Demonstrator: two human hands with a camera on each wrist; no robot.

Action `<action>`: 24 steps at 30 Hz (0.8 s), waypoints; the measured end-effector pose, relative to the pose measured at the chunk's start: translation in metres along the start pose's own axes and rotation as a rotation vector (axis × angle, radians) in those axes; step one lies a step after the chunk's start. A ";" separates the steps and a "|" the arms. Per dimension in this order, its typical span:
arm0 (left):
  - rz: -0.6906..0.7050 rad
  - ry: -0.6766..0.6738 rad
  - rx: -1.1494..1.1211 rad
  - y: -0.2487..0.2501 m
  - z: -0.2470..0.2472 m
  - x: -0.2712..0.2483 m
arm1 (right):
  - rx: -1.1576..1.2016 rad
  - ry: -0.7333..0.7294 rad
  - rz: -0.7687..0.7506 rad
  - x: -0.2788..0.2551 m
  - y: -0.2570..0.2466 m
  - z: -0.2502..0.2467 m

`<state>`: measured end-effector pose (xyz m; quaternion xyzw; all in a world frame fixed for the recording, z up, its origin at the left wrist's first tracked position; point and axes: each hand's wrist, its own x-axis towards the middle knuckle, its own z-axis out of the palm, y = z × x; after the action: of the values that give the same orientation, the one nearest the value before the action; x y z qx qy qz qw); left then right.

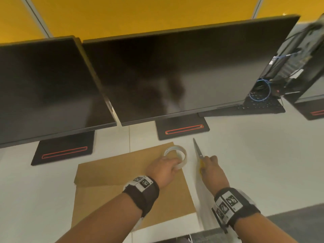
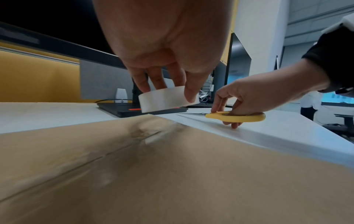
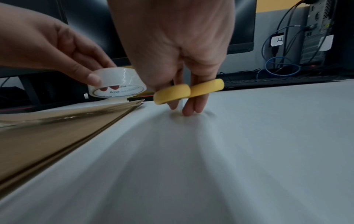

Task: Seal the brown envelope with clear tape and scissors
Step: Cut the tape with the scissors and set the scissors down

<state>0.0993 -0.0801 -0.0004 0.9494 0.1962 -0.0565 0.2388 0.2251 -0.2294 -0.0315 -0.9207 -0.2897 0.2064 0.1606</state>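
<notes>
A large brown envelope (image 1: 122, 174) lies flat on the white desk, its flap folded down. My left hand (image 1: 163, 170) pinches a roll of clear tape (image 1: 176, 156) between thumb and fingers, tilted and lifted just above the envelope's far right corner; the left wrist view shows the roll (image 2: 165, 98) off the paper. To the right of the envelope, my right hand (image 1: 213, 170) grips the yellow handles of the scissors (image 1: 199, 151), blades closed and pointing away from me. In the right wrist view the scissors' handles (image 3: 188, 91) are raised slightly while my fingertips (image 3: 188, 111) touch the desk.
Two dark monitors (image 1: 175, 74) on black stands (image 1: 183, 129) stand close behind the envelope. A keyboard (image 1: 261, 106), blue cables and a computer tower (image 1: 298, 55) are at the back right. The desk's front edge (image 1: 245, 223) runs near my right wrist.
</notes>
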 end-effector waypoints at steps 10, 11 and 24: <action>0.084 -0.111 0.114 0.020 0.021 0.038 | -0.229 -0.035 -0.001 0.010 0.021 -0.007; 0.093 -0.124 0.129 0.021 0.023 0.042 | -0.226 -0.032 -0.012 0.010 0.022 -0.006; 0.176 -0.064 0.091 0.024 0.037 0.063 | -0.175 0.067 -0.029 0.011 0.047 -0.013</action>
<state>0.1661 -0.0949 -0.0352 0.9705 0.1018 -0.0743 0.2055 0.2615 -0.2623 -0.0428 -0.9333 -0.3144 0.1468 0.0922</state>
